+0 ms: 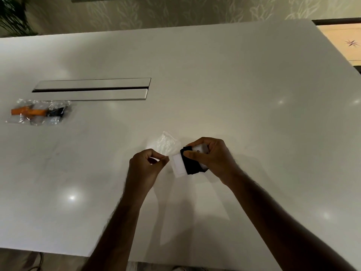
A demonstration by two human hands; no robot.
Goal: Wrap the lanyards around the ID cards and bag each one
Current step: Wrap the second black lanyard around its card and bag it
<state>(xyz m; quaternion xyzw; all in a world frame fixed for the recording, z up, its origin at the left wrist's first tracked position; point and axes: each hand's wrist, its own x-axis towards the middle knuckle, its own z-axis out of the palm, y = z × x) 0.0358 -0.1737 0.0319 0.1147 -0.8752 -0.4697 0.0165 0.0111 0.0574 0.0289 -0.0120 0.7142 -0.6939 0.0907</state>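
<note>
Left hand (145, 165) fingers pinching clear bag (166, 144); right hand (211, 155) fingers round black-lanyard-wrapped ID card (178, 165)

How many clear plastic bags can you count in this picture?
3: two filled bags side by side at the table's far left, one with an orange lanyard, one with a black lanyard; one empty bag pinched by the left hand.
</note>
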